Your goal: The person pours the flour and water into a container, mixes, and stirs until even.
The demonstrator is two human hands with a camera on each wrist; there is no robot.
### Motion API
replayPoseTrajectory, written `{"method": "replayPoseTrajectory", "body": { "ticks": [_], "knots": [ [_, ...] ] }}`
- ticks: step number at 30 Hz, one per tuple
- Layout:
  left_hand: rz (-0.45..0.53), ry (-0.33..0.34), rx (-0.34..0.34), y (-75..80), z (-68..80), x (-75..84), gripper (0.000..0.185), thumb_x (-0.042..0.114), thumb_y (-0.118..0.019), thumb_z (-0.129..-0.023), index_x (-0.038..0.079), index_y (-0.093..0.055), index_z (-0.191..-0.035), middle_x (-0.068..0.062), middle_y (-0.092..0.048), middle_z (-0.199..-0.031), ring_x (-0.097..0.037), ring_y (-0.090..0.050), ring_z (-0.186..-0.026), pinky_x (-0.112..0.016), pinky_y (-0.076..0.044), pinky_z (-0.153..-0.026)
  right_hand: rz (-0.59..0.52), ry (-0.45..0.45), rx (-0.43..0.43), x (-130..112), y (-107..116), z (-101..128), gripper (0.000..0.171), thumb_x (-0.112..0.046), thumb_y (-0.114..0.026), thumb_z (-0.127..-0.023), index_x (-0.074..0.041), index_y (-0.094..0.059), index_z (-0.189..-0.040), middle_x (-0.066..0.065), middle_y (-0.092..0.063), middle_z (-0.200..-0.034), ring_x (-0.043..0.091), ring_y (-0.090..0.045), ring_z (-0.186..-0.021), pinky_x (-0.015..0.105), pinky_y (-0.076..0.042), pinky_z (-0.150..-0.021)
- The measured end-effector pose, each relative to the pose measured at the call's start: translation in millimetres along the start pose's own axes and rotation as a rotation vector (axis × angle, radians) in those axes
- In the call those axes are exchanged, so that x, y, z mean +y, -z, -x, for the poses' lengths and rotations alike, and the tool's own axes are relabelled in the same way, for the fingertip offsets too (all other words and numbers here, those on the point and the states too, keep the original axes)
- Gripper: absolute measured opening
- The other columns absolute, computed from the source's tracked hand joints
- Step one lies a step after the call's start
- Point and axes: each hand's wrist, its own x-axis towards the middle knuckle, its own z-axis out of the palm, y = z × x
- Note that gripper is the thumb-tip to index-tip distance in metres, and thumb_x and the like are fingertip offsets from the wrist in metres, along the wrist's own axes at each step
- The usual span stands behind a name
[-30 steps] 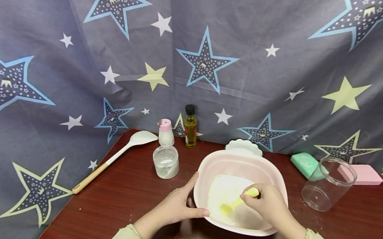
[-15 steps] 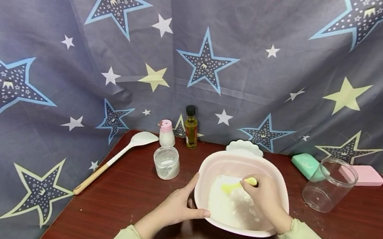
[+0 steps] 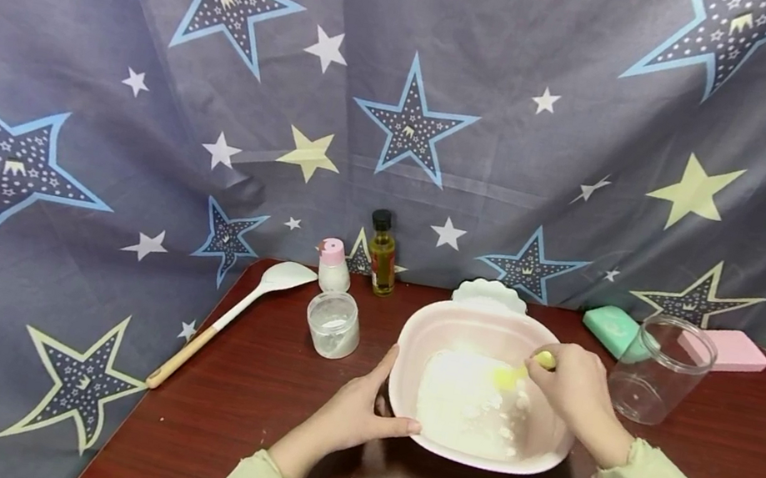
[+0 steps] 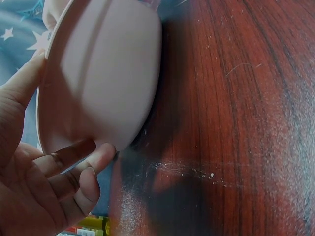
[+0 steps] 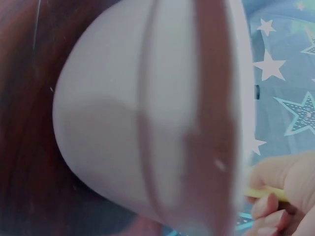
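Note:
A pale pink basin (image 3: 474,332) stands on the table with white powder (image 3: 458,404) spread over its bottom, clumpy toward the right. My left hand (image 3: 350,413) holds the basin's left side; in the left wrist view the thumb lies on the rim and the fingers touch the outer wall. My right hand (image 3: 574,388) pinches the handle of a yellow spoon (image 3: 508,377) over the right part of the basin. The spoon's head is down at the powder. In the right wrist view, the basin's outer wall (image 5: 108,108) hides most of the spoon.
Left of the basin are an open clear jar (image 3: 332,328), a pink-capped shaker (image 3: 333,269), an oil bottle (image 3: 381,260) and a white spatula (image 3: 251,301). A scalloped white dish (image 3: 490,292) sits behind. At right are a tall clear jar (image 3: 651,381), green block (image 3: 610,328) and pink block (image 3: 733,350).
My right hand and the spoon have swept from the left and middle of the powder to the basin's right side, shifting powder into clumps there. My left hand stays in place.

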Motion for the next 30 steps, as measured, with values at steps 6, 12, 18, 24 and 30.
{"method": "replayPoseTrajectory", "body": {
  "ticks": [6,12,18,24,30],
  "knots": [
    [0.003,-0.001,-0.005,0.8,0.1,0.4,0.113,0.046,-0.082,-0.076,0.008,-0.013,-0.157,0.004,-0.061,-0.065,-0.010,-0.060,-0.059,-0.024,-0.046,-0.053,0.049,0.039,-0.037,0,15,5,0.033,-0.004,-0.066,-0.077,-0.018,-0.050,-0.052,-0.009,-0.033,-0.051,0.013,-0.036,-0.052,0.031,-0.031,-0.053],
    [-0.009,-0.003,-0.001,0.9,-0.4,0.3,0.113,0.047,-0.082,-0.075,0.008,-0.014,-0.157,0.004,-0.061,-0.065,-0.007,-0.058,-0.057,-0.024,-0.045,-0.053,0.073,0.077,-0.087,-4,23,13,0.033,-0.001,-0.065,-0.075,-0.017,-0.046,-0.053,-0.008,-0.026,-0.054,0.012,-0.031,-0.052,0.029,-0.027,-0.052],
    [-0.006,0.006,-0.003,1.5,-0.5,0.2,0.114,0.048,-0.082,-0.075,0.008,-0.013,-0.157,0.003,-0.061,-0.064,-0.007,-0.057,-0.056,-0.024,-0.045,-0.051,0.034,0.086,-0.167,-9,27,17,0.029,-0.006,-0.069,-0.074,-0.018,-0.051,-0.055,-0.009,-0.033,-0.053,0.011,-0.034,-0.053,0.028,-0.030,-0.053],
    [-0.013,0.005,0.000,1.0,-0.5,-1.2,0.114,0.048,-0.082,-0.075,0.009,-0.013,-0.157,0.003,-0.061,-0.064,-0.006,-0.057,-0.055,-0.024,-0.045,-0.051,-0.081,0.092,-0.250,-15,21,22,0.023,-0.013,-0.074,-0.079,-0.019,-0.063,-0.060,-0.013,-0.049,-0.054,0.007,-0.043,-0.056,0.025,-0.038,-0.054],
    [-0.005,0.010,-0.003,0.7,0.0,-1.6,0.113,0.048,-0.082,-0.075,0.010,-0.013,-0.157,0.003,-0.061,-0.064,-0.005,-0.057,-0.056,-0.024,-0.045,-0.052,-0.227,0.163,-0.236,-20,5,25,0.016,-0.012,-0.076,-0.081,-0.017,-0.069,-0.067,-0.015,-0.051,-0.056,0.000,-0.040,-0.054,0.022,-0.037,-0.051]
  ]
}}
